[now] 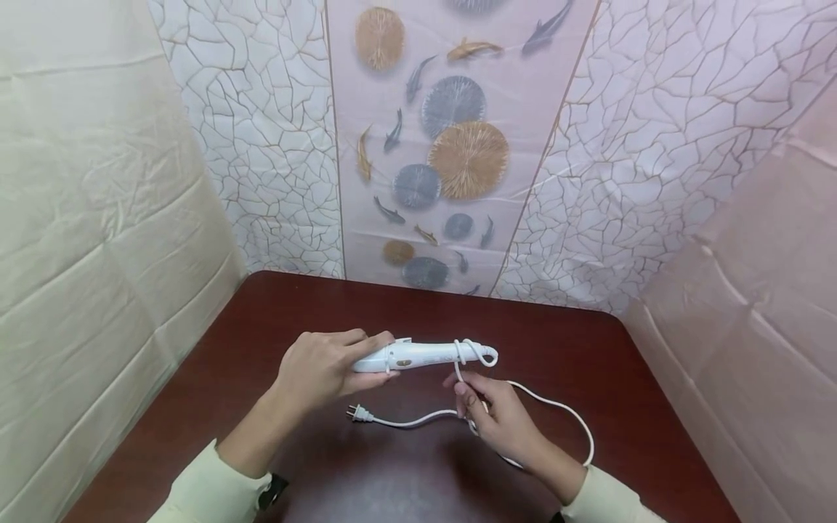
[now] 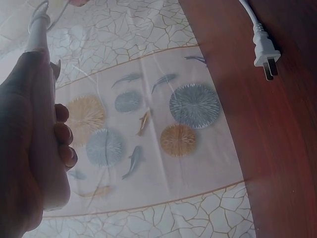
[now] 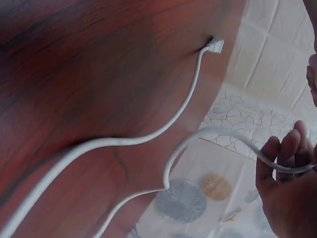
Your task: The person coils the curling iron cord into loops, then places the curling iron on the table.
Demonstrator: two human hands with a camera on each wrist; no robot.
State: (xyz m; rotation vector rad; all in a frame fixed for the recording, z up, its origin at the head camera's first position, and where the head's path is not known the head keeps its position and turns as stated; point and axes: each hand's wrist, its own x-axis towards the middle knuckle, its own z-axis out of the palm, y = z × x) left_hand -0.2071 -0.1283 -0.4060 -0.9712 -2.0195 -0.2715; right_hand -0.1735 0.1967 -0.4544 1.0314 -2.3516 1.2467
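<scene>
My left hand [image 1: 320,367] grips a white hair styling iron [image 1: 425,354] by its wider end, and its narrow handle end points right. In the left wrist view, fingers curl round the pale body [image 2: 47,144]. A few turns of the iron's white cord [image 1: 552,401] wrap the handle's tail. My right hand [image 1: 500,414], just below that tail, holds the cord between thumb and fingers. Seen from the right wrist, the cord [image 3: 213,131] runs across the fingers. The two-pin plug [image 1: 359,413] lies on the table beneath the iron.
The dark red-brown table [image 1: 294,305] has rounded far corners. Behind it hangs a patterned sheet [image 1: 418,240] with fish and round shapes. Pale cloth walls [image 1: 111,218] stand on both sides. Slack cord loops to the right of my right hand.
</scene>
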